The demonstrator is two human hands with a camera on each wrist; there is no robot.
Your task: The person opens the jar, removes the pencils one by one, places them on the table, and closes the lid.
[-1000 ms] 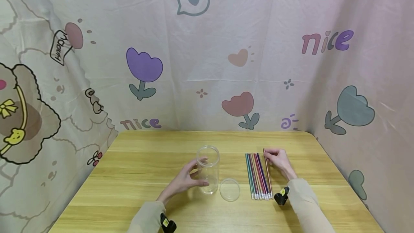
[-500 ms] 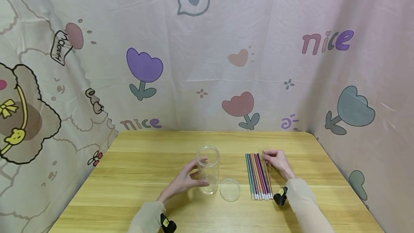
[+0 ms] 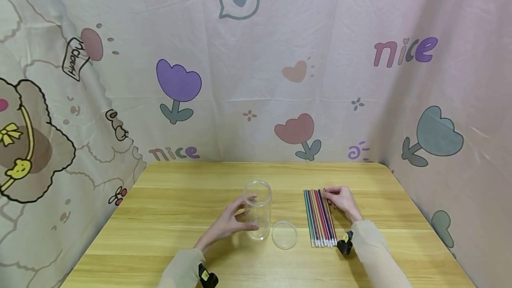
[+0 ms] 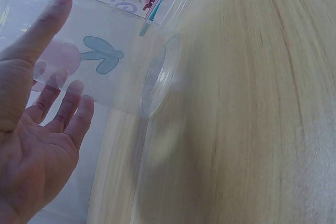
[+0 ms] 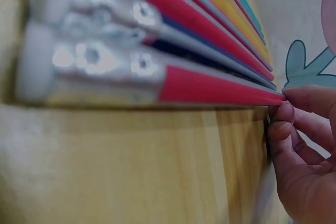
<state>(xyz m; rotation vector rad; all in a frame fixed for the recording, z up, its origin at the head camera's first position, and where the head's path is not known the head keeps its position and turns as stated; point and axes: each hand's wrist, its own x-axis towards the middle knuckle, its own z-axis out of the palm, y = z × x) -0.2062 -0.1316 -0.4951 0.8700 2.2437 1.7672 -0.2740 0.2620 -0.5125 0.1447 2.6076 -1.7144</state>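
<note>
A clear plastic jar stands upright on the table, its top uncovered. My left hand holds it from the left, thumb on the near side and fingers behind. The left wrist view shows the same jar with the thumb and fingers of my left hand around it. To the right, several pencils lie side by side in a row, eraser ends toward me. My right hand pinches the far end of the rightmost one, a red pencil with a white eraser.
A round clear lid lies flat on the wooden table between the jar and the pencils. A printed cloth hangs behind the table and along its sides.
My right hand has shifted slightly left, bringing the red pencil's far end against the row, so the gap there has closed. The left hand and the jar have stayed put.
</note>
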